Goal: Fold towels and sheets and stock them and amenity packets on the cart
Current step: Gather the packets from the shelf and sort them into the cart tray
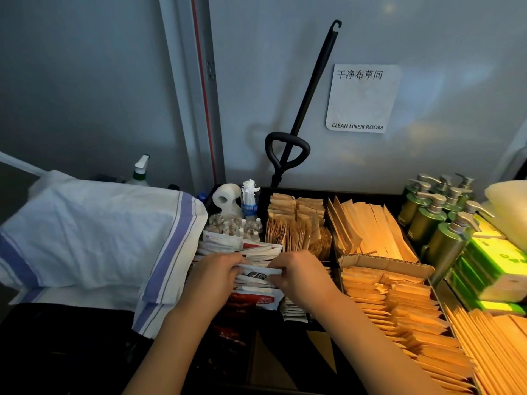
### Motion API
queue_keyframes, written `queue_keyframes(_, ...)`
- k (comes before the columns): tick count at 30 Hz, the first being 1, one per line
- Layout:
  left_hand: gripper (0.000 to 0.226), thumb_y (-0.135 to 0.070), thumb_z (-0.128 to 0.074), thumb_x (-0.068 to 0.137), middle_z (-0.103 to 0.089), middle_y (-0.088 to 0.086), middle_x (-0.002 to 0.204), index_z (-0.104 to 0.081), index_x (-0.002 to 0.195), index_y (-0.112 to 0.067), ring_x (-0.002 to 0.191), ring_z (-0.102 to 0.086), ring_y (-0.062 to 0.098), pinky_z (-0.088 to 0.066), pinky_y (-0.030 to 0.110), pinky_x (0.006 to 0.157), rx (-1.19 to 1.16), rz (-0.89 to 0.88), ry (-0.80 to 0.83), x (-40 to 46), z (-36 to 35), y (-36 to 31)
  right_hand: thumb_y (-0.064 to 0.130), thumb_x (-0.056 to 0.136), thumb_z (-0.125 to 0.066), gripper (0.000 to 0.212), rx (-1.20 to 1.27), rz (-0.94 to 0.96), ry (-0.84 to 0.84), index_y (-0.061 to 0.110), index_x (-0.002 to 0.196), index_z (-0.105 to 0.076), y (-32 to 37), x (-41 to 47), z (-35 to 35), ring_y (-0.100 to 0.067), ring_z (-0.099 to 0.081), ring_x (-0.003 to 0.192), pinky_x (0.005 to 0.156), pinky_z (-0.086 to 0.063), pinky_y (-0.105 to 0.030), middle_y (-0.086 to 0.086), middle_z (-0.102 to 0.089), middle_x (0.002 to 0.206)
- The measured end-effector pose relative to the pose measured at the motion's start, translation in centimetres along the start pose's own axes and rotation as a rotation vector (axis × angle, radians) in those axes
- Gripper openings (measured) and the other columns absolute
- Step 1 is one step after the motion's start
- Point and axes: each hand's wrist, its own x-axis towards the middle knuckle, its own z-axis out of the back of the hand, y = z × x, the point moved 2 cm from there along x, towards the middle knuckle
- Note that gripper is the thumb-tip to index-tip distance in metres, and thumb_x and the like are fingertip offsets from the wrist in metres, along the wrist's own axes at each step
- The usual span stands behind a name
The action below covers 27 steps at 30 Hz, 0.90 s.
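Observation:
A row of white and red amenity packets (251,248) stands in the left compartment of the black cart tray (332,192). My left hand (216,276) and my right hand (296,273) both reach into this row, and each pinches one end of a white packet with a dark print (258,273). Brown paper packets (296,223) fill the compartments to the right. A white towel with blue stripes (94,232) lies folded on the left of the cart.
Green pump bottles (436,215) and green boxes (490,260) stand at the right. A toilet roll (225,196), small bottles (236,228) and a spray bottle (139,169) sit behind the packets. A black hooked pole (310,78) leans on the wall beside a "Clean Linen Room" sign (360,98).

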Motion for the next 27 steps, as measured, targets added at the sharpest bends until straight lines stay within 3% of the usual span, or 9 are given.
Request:
queue_keyframes(3, 0.014, -0.019, -0.067, 0.094, -0.062, -0.010, 0.066, -0.068, 0.081, -0.024, 0.064, -0.056, 0.002, -0.052, 0.033, 0.063, 0.032, 0.026, 0.014, 0.1, -0.3, 0.3, 0.025, 0.094, -0.072, 0.011, 0.014, -0.034, 0.056, 0.019, 0.084, -0.075, 0.2, 0.0, 0.1, -0.020, -0.062, 0.073, 0.064, -0.050, -0.036, -0.001, -0.069, 0.077)
queue_keyframes(5, 0.013, -0.020, -0.067, 0.094, -0.064, -0.009, 0.068, -0.072, 0.085, -0.026, 0.064, -0.054, 0.000, -0.050, 0.030, 0.062, 0.056, 0.054, 0.042, 0.3, -0.7, 0.6, 0.022, 0.096, -0.070, 0.012, -0.013, -0.043, 0.089, 0.016, 0.088, -0.076, 0.6, 0.2, 0.1, -0.022, -0.063, 0.077, 0.065, -0.044, -0.032, -0.004, -0.069, 0.081)
queue_keyframes(9, 0.022, -0.020, -0.069, 0.093, -0.077, -0.007, 0.092, -0.080, 0.103, -0.036, 0.080, -0.066, 0.010, -0.054, 0.028, 0.073, 0.070, 0.129, 0.110, 0.8, -1.4, 1.2, 0.019, 0.097, -0.066, 0.016, -0.049, -0.086, 0.167, 0.010, 0.099, -0.079, 1.1, 0.8, 0.0, -0.027, -0.065, 0.088, 0.078, -0.056, -0.038, -0.011, -0.072, 0.091)
queue_keyframes(14, 0.039, -0.011, -0.063, 0.095, -0.076, -0.003, 0.115, -0.077, 0.118, -0.039, 0.099, -0.069, 0.019, -0.044, 0.019, 0.078, 0.190, 0.168, 0.223, 1.7, -2.3, 1.2, 0.010, 0.094, -0.063, 0.024, -0.113, -0.086, 0.190, 0.018, 0.105, -0.082, 1.0, 1.3, -0.9, -0.027, -0.065, 0.093, 0.083, -0.058, -0.039, -0.009, -0.075, 0.096)
queue_keyframes(20, 0.028, -0.017, -0.059, 0.098, -0.076, -0.002, 0.108, -0.079, 0.109, -0.032, 0.102, -0.069, 0.019, -0.055, 0.031, 0.088, 0.151, 0.166, 0.207, 1.6, -1.2, 0.2, 0.017, 0.093, -0.070, 0.018, -0.076, -0.108, 0.173, 0.017, 0.106, -0.082, 0.5, 1.5, -1.1, -0.028, -0.066, 0.089, 0.079, -0.059, -0.040, -0.009, -0.075, 0.093)
queue_keyframes(22, 0.019, -0.024, -0.063, 0.100, -0.076, 0.000, 0.101, -0.080, 0.106, -0.031, 0.096, -0.070, 0.021, -0.056, 0.034, 0.084, 0.092, 0.179, 0.201, 1.0, -0.7, -0.1, 0.024, 0.094, -0.073, 0.013, -0.012, -0.108, 0.161, 0.014, 0.094, -0.082, 0.0, 1.1, -0.9, -0.025, -0.066, 0.078, 0.072, -0.057, -0.037, -0.009, -0.074, 0.083)
queue_keyframes(25, 0.014, -0.028, -0.067, 0.098, -0.073, -0.008, 0.082, -0.080, 0.092, -0.030, 0.079, -0.067, 0.013, -0.055, 0.032, 0.073, -0.005, 0.184, 0.090, -0.3, 0.3, 0.4, 0.034, 0.094, -0.075, 0.029, 0.066, -0.100, 0.090, 0.021, 0.069, -0.069, -0.8, 0.0, -0.5, -0.013, -0.059, 0.062, 0.060, -0.051, -0.032, -0.002, -0.066, 0.069)
queue_keyframes(27, 0.011, -0.029, -0.071, 0.096, -0.069, -0.017, 0.080, -0.081, 0.097, -0.032, 0.075, -0.063, 0.004, -0.051, 0.026, 0.068, -0.016, 0.185, 0.040, -1.0, 0.9, 0.7, 0.037, 0.093, -0.076, 0.025, 0.080, -0.087, 0.041, 0.018, 0.077, -0.073, -1.1, -0.7, -0.1, -0.010, -0.064, 0.070, 0.068, -0.057, -0.034, 0.002, -0.070, 0.075)
